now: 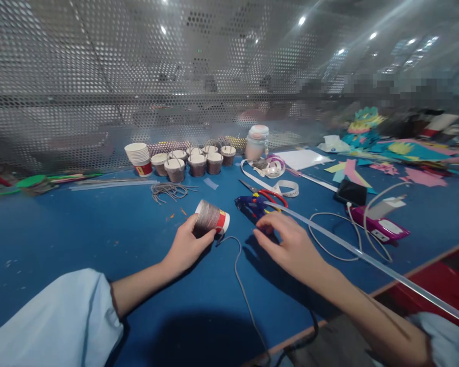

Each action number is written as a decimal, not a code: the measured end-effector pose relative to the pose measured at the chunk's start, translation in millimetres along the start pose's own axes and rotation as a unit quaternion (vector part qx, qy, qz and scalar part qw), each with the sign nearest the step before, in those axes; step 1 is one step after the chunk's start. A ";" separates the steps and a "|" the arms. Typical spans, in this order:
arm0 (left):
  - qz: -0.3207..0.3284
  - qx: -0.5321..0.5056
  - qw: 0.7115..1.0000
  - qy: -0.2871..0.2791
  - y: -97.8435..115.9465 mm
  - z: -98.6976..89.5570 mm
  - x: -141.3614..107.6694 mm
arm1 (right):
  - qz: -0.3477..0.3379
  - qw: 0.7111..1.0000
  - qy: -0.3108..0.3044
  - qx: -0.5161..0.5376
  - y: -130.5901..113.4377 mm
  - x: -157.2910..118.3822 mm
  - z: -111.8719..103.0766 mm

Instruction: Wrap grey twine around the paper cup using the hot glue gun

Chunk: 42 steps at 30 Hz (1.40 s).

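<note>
My left hand (187,244) holds a paper cup (208,218) tipped on its side, its white and red end facing right. Grey cord is wound around much of the cup. A loose length of cord (241,285) trails from it to the table's front edge. My right hand (285,239) hovers beside a blue hot glue gun (250,203), thumb and curled fingers apart at its handle; any contact is hard to see. A long clear glue stick (352,247) runs from the gun to the lower right. Red-handled scissors (273,196) lie just behind the gun.
Several cord-wrapped cups with handles (175,171) and a stack of paper cups (138,158) stand along the perforated screen (110,76). Nearby are bundled cord (172,191), a jar (257,142) and ribbon (288,188). Rightward lie a phone (351,192), a magenta device (382,227) with cables, and coloured paper (424,176).
</note>
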<state>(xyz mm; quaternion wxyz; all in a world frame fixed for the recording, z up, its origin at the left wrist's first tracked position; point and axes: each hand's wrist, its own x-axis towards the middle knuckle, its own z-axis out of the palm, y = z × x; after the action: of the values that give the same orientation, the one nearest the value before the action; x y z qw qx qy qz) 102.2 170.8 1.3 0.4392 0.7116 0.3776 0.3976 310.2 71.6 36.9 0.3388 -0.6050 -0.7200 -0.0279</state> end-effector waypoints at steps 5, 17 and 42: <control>0.017 0.009 1.000 -0.008 2.9 -1.7 -5.9 | -0.135 0.989 -0.049 -0.036 -24.8 20.5 21.9; 0.016 0.071 0.997 -0.009 5.8 -1.9 -6.3 | -0.192 0.974 -0.010 -0.123 -16.1 26.1 48.4; 0.118 0.135 0.983 -0.038 7.9 -2.6 -10.4 | -0.215 0.969 0.047 -0.114 -12.3 23.9 40.3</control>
<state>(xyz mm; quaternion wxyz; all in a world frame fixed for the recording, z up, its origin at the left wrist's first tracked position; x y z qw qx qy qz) 97.2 159.8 7.0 0.3030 0.8187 0.3240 0.3646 280.0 106.8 22.9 0.2867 -0.4684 -0.8088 -0.2105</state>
